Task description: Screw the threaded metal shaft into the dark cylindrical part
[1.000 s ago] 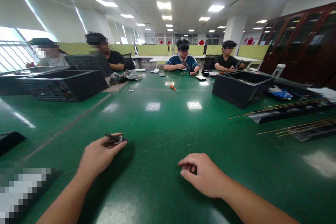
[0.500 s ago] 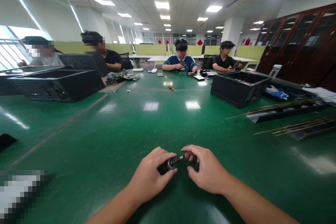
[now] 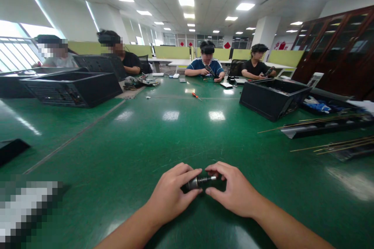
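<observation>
My left hand (image 3: 172, 194) is closed around a small dark tool with a silver chuck (image 3: 196, 182), held just above the green table (image 3: 140, 140). My right hand (image 3: 233, 192) pinches the thin metal bit (image 3: 210, 178) that sticks out of the chuck's right end. Both hands meet low in the middle of the view, close to my body. Most of the tool's handle is hidden inside my left fist.
Black computer cases lie on the table at left (image 3: 73, 87) and at right (image 3: 273, 97). Thin sticks rest on black panels (image 3: 324, 124) at the far right. An orange screwdriver (image 3: 195, 95) lies mid-table. Several other people sit at the far end and left side.
My left hand carried the tool from the left to the centre. My right hand rose to meet it and took hold of the bit, which now sits deeper toward the chuck.
</observation>
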The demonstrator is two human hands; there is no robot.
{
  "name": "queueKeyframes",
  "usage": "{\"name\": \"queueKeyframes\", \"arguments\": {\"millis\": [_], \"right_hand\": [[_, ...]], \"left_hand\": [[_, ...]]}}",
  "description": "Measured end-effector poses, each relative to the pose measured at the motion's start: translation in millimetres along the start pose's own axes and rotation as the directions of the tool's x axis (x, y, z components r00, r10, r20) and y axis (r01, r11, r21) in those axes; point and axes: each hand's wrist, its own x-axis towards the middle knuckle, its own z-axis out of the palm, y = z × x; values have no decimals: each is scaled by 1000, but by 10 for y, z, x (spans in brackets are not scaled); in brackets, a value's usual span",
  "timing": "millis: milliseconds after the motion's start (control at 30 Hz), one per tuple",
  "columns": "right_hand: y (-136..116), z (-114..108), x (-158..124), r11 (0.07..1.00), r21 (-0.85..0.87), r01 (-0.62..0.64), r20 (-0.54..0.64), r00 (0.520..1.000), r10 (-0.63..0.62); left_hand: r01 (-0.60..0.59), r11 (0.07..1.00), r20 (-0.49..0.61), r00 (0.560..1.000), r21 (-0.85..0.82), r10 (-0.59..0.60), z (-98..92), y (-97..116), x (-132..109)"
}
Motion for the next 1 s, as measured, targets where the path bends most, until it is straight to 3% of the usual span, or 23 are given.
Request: {"name": "queueKeyframes", "arguments": {"millis": [200,1000], "right_hand": [[-12,2,3,999,22,41,14,999,-41],[25,58,14,998,25,56,35,998,-57]], "left_hand": [[49,999,15,999,-21,-49,-2,48,17],[-15,998,-17,1000,-64,14,24,23,5]]}}
